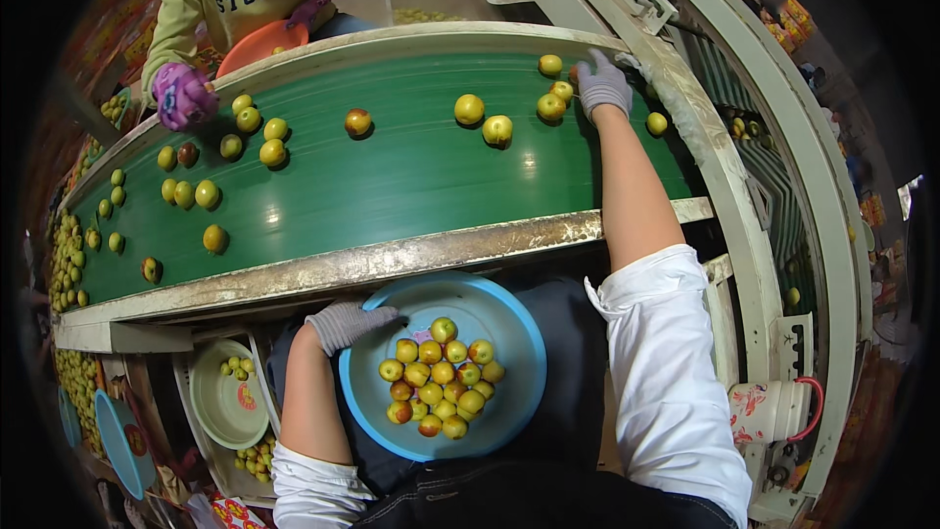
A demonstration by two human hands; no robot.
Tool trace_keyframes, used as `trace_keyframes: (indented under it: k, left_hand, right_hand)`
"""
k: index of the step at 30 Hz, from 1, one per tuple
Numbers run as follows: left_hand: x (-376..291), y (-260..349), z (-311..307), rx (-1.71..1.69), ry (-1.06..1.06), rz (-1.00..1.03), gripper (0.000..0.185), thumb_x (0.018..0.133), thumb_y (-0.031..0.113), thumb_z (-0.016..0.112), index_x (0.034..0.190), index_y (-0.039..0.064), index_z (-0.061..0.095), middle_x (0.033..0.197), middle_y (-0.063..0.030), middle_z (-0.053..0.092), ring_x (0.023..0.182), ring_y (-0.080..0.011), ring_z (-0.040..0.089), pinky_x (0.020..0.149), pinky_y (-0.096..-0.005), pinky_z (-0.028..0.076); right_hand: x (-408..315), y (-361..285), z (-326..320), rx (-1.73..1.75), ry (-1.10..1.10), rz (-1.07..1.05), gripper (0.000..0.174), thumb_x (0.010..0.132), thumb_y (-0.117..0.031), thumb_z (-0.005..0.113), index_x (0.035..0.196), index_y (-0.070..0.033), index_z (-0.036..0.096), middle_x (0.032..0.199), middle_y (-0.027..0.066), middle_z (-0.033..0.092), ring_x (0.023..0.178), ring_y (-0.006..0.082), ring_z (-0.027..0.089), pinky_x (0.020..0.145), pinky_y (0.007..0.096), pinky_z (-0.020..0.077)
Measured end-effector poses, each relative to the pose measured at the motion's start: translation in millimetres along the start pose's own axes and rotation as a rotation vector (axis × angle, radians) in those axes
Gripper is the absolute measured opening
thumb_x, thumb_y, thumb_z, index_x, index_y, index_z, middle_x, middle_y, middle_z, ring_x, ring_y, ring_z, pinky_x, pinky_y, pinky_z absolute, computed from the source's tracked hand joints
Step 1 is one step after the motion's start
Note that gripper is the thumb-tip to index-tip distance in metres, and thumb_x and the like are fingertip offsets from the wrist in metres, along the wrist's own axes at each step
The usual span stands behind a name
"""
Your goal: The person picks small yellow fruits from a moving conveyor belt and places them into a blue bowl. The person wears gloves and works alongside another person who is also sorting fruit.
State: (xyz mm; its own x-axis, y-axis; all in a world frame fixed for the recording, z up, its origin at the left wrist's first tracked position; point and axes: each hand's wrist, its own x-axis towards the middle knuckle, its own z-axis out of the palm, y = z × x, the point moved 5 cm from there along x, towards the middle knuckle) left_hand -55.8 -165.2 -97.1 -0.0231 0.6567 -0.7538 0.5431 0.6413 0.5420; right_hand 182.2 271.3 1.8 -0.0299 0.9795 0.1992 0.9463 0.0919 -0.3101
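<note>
My left hand [351,325], in a grey knit glove, grips the left rim of a blue plastic basin [534,353]. The basin rests on my lap, with several yellow-green jujubes [442,372], some brown-patched, on its bottom. My right hand [606,87], gloved alike, reaches over the right end of a green conveyor belt [411,184], back upward and fingers apart. A reddish jujube [574,74] at its left edge is partly covered by the fingers. Close by lie yellow jujubes [551,107]. What is under the palm is hidden.
Across the belt sits a person with a purple-gloved hand [183,97] over the belt and an orange basin [264,45]. The belt's worn near rail [352,270] runs before my lap. A pale green basin [229,422] stands left; a patterned mug [767,411] stands right.
</note>
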Motion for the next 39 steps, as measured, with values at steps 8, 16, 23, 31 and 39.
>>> trace_keyframes:
  k: [8,16,23,31,39]
  left_hand:
    - [3,-4,0,0.057,-0.018,-0.037,0.074,0.080,0.068,0.053,0.112,0.003,0.065,0.096,-0.0207,0.067,0.088,-0.0295,0.064,0.083,-0.0358,0.049]
    - [1,1,0,0.066,-0.038,-0.014,0.080,0.079,0.073,0.048,0.113,0.003,0.065,0.099,-0.0223,0.067,0.091,-0.0317,0.064,0.086,-0.0352,0.048]
    - [-4,7,-1,0.049,-0.050,-0.015,0.081,0.079,0.074,0.048,0.114,0.003,0.064,0.103,-0.0231,0.066,0.093,-0.0314,0.064,0.089,-0.0346,0.048]
    - [-1,0,-1,0.058,-0.050,-0.010,0.079,0.081,0.072,0.049,0.113,0.002,0.064,0.101,-0.0227,0.066,0.092,-0.0313,0.063,0.087,-0.0349,0.048]
    - [-2,5,-1,0.008,-0.010,0.066,0.078,0.080,0.071,0.050,0.110,0.000,0.065,0.095,-0.0218,0.067,0.086,-0.0294,0.064,0.084,-0.0356,0.048]
  right_hand:
    - [-6,-37,-10,0.138,0.344,-0.372,0.030,0.087,-0.027,0.054,0.115,-0.022,0.063,0.107,0.0159,0.066,0.096,0.0252,0.065,0.083,0.0365,0.0495]
    - [-53,-94,-2,0.280,-0.219,-0.470,0.034,0.085,-0.041,0.058,0.109,-0.020,0.068,0.098,0.0095,0.069,0.095,0.0282,0.065,0.084,0.0385,0.0499]
    - [-104,-146,4,0.135,-0.413,-0.736,0.047,0.073,-0.036,0.068,0.117,-0.019,0.063,0.110,0.0131,0.065,0.098,0.0310,0.063,0.089,0.0361,0.0500]
    - [-169,-142,-35,1.091,-0.767,-0.636,0.053,0.076,-0.017,0.072,0.127,-0.013,0.057,0.120,0.0088,0.059,0.107,0.0221,0.059,0.096,0.0297,0.0461]
    - [-242,-122,-36,1.866,-1.545,0.176,0.034,0.090,-0.041,0.056,0.099,-0.008,0.054,0.083,0.0091,0.057,0.064,0.0192,0.058,0.051,0.0318,0.0513]
